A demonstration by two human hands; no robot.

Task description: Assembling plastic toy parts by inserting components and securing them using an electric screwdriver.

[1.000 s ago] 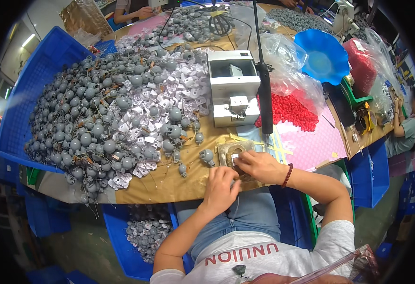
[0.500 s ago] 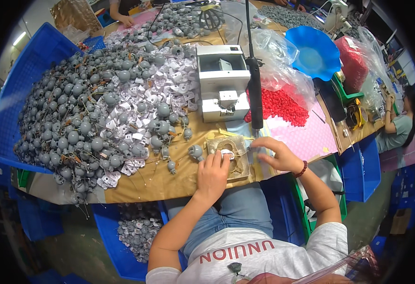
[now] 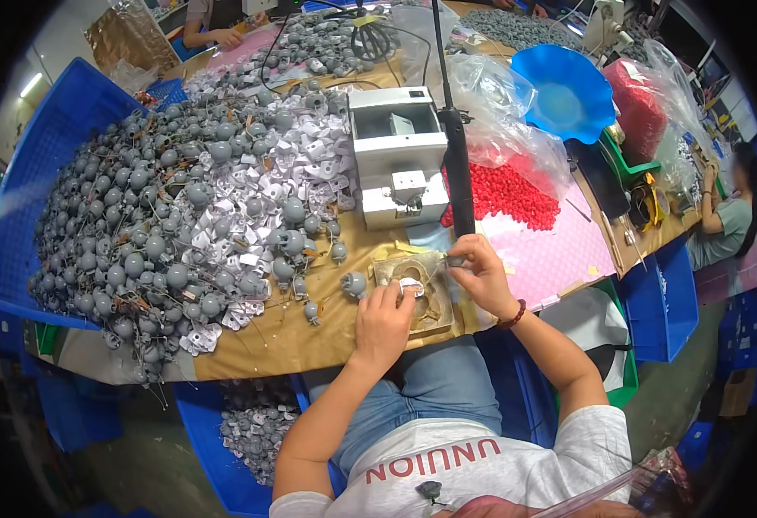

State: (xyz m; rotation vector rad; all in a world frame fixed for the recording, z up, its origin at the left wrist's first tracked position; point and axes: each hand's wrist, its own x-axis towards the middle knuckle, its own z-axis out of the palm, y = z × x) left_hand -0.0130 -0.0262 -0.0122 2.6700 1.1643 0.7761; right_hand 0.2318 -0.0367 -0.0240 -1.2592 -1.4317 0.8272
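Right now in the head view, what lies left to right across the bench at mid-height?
Blue crate → pile of grey round parts → white machine → hanging black driver → red parts → pink mat.

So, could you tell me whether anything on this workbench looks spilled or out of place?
Yes: the heap of grey ball parts overflows the blue crate and spreads across the table, with strays near the left hand.

Bright, even indoor light, fisheye view

The table (image 3: 292, 332) is evenly lit with soft shadows; straight edges are bent near the rim, corners are blacked out, and the outskirts are slightly blurred.
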